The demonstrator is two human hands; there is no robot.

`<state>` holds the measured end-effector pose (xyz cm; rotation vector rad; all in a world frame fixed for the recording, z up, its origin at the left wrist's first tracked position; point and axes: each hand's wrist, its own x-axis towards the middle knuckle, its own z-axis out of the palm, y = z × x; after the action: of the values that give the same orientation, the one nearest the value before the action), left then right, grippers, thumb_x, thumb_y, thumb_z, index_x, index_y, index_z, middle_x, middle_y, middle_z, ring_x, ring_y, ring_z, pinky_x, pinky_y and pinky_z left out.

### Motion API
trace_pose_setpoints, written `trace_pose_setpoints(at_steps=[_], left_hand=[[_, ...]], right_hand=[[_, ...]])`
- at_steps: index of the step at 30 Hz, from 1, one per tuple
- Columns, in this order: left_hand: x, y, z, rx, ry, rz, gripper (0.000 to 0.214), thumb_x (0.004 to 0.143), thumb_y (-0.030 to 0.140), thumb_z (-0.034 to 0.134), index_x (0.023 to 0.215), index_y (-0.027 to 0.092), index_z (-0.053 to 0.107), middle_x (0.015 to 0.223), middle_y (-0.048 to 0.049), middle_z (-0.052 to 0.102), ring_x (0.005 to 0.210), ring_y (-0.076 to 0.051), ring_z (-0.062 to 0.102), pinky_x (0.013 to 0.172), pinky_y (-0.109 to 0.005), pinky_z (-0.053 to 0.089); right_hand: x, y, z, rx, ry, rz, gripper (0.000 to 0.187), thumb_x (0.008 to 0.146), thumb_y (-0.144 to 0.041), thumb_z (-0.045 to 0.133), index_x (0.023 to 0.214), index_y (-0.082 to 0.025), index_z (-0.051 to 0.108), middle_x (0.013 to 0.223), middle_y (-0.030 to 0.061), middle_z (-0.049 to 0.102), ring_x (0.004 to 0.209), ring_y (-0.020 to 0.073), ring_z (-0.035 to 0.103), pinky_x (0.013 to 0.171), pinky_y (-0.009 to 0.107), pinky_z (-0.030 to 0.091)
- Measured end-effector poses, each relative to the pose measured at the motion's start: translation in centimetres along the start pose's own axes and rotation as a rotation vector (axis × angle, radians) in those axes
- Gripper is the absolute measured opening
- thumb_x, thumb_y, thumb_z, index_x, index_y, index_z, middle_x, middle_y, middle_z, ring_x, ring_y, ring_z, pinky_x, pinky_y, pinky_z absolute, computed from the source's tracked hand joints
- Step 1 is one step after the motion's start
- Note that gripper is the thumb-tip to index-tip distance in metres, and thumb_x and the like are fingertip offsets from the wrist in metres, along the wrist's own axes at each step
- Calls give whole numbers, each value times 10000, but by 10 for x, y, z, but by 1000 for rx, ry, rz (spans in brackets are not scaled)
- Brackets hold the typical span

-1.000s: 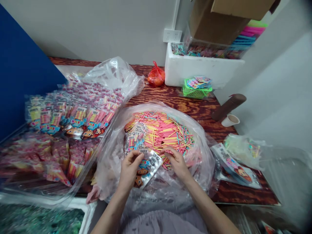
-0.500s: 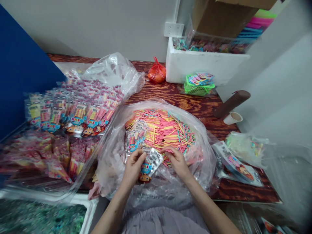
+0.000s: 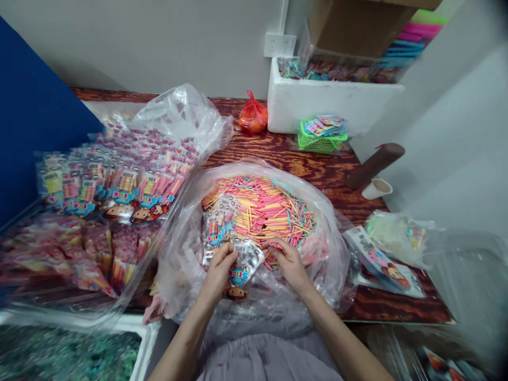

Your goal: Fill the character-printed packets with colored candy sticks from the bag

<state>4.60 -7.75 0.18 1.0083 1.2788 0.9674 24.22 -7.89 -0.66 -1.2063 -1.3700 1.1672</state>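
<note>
Pinched in my left hand (image 3: 220,263) is a small clear printed pouch (image 3: 240,270) with blue lettering and a cartoon face at its lower end. My right hand (image 3: 288,260) is closed on a little bundle of thin pink sticks (image 3: 274,245), whose ends show at the fingers beside the pouch's edge. Both hands are over a big clear plastic bag (image 3: 337,233) spread open, with a heap of pink, yellow and blue sticks (image 3: 262,203) in it. Several filled pouches (image 3: 217,222) lie on the heap's left side.
Rows of filled pouches (image 3: 127,185) cover the left side. At the back are a red bag (image 3: 253,114), a white foam box (image 3: 329,98) and a green basket (image 3: 320,142). A brown bottle (image 3: 375,165), a paper cup (image 3: 377,189) and flat printed packs (image 3: 387,264) are to the right.
The whole view has shifted slightly. Both hands keep nearly the same places, with the pouch in the left and the pink sticks in the right.
</note>
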Motion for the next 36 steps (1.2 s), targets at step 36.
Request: trace_pose_setpoints(at_steps=[36], left_hand=[[-7,-7,-2,132,135,201,240,790,399,629,694,186,684,652,3,575,659,-152,508,622,-239,396]], right_hand=[[26,-2,-40,-725,93,-36,158,888,-209,450,756,-241,530,722,32,642,673,203,598,637,280,392]])
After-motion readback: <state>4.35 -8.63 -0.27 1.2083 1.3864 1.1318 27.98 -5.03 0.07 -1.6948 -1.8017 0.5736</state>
